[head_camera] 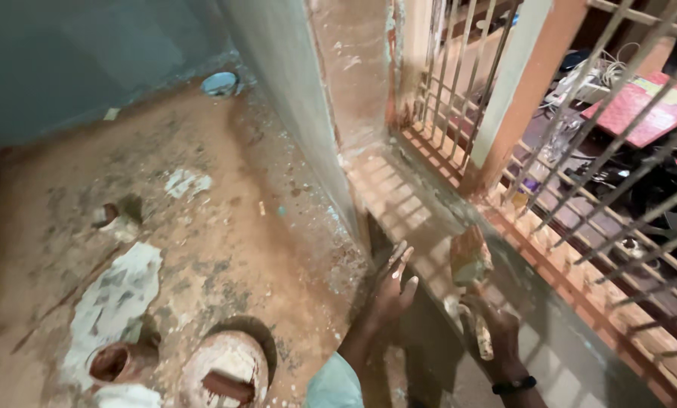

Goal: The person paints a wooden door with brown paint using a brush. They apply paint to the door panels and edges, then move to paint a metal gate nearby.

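Note:
My left hand (390,291) is raised with its fingers spread and holds nothing; it hovers next to the lower edge of a grey-plastered wall pillar (308,113). My right hand (493,332), with a dark band on the wrist, grips the handle of a mortar-caked trowel (470,261). The trowel's blade points up and sits over a cement sill (406,204) that runs below a metal window grille (580,174).
A dusty brown floor (225,227) lies to the left, with white plaster patches, a round clay pot (119,361), a pale upturned bowl (225,370) and a small blue dish (219,83) at the far wall. Behind the grille are cables and a red mat (640,106).

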